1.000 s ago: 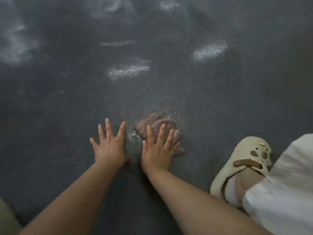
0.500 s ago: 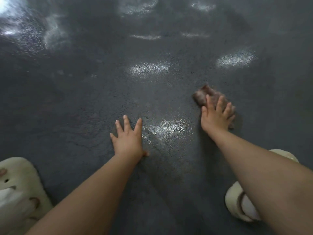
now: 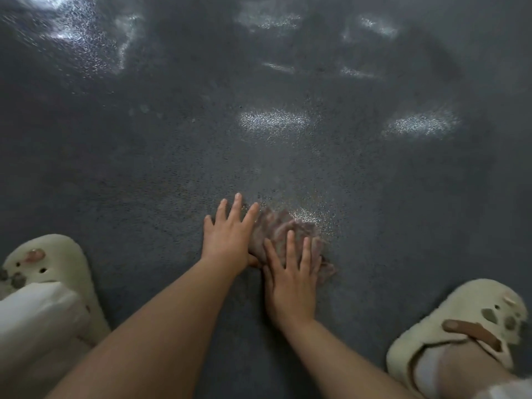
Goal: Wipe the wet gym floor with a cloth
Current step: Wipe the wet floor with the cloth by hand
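Head view shows your right hand (image 3: 290,279) spread flat on the bunched cloth (image 3: 283,230), pressing it to the wet floor (image 3: 172,156) so it soaks, while your left hand (image 3: 229,236), fingers splayed, braces on the floor just beside it.

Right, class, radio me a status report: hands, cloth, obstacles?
Right hand flat on cloth. Left hand flat on floor beside it. Floor ahead unobstructed; slippers flank the arms.

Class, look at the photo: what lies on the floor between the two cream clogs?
In the head view, between the left clog and right clog: both forearms, the left hand, and the right hand pressing the cloth.
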The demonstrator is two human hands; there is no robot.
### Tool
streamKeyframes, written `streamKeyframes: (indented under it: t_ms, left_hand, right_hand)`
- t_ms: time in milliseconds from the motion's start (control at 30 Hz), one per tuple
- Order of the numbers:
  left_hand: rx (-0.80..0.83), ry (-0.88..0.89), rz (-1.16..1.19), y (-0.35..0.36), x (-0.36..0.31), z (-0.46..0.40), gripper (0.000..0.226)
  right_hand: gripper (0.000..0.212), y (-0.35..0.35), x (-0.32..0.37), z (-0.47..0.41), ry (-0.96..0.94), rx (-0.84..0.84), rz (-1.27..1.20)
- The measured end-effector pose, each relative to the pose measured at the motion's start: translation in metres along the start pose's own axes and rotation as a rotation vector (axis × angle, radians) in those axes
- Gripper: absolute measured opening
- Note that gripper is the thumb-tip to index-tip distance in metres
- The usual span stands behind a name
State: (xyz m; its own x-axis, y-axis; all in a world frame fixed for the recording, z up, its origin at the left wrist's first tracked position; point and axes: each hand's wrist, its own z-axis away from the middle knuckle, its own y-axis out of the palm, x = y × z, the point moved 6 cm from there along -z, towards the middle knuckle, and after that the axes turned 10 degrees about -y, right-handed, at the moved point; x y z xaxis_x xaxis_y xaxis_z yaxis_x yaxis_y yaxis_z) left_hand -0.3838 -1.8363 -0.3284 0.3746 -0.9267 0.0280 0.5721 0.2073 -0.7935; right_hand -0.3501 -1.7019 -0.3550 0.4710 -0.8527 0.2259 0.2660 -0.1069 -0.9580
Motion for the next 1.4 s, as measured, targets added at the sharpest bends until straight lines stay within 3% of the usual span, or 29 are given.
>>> streamKeyframes:
  t_ms: [200,333,533,767,900,1000,1167,1267,1400]
  left_hand:
    - [0.021,0.091,0.017,-0.013,0.016,0.003,0.119]
    - [-0.026,0.017,0.028,-0.024,0.04,-0.008,0.113]
    - [0.093,-0.191,0.019,-0.027,0.077,-0.026,0.124]
    - [0.154,-0.219,0.082,-0.026,0.077,-0.027,0.122]
    - [0.151,-0.22,0.122,-0.025,0.078,-0.029,0.122]
    - [0.142,-0.228,0.142,-0.024,0.079,-0.03,0.122]
    - [0.127,-0.232,0.126,-0.024,0.079,-0.032,0.124]
    - [0.125,-0.239,0.116,-0.023,0.078,-0.033,0.124]
    - [0.091,-0.237,0.148,-0.022,0.079,-0.034,0.107]
  right_hand:
    - [0.052,-0.017,-0.04,-0.033,-0.094,0.048,0.056]
    - [0.071,-0.035,-0.08,-0.072,0.078,0.155,0.043]
    - [0.052,-0.054,-0.127,-0.121,0.323,0.153,0.045]
    - [0.05,-0.073,-0.15,-0.172,0.587,0.114,-0.072]
    - [0.049,-0.075,-0.149,-0.189,0.615,0.107,-0.087]
    - [0.049,-0.073,-0.136,-0.193,0.55,0.109,-0.079]
    - [0.049,-0.052,-0.054,-0.174,0.216,0.1,0.014]
    - [0.056,-0.023,0.011,-0.127,0.02,0.082,-0.007]
    - [0.046,0.006,0.049,-0.036,-0.089,0.054,-0.008]
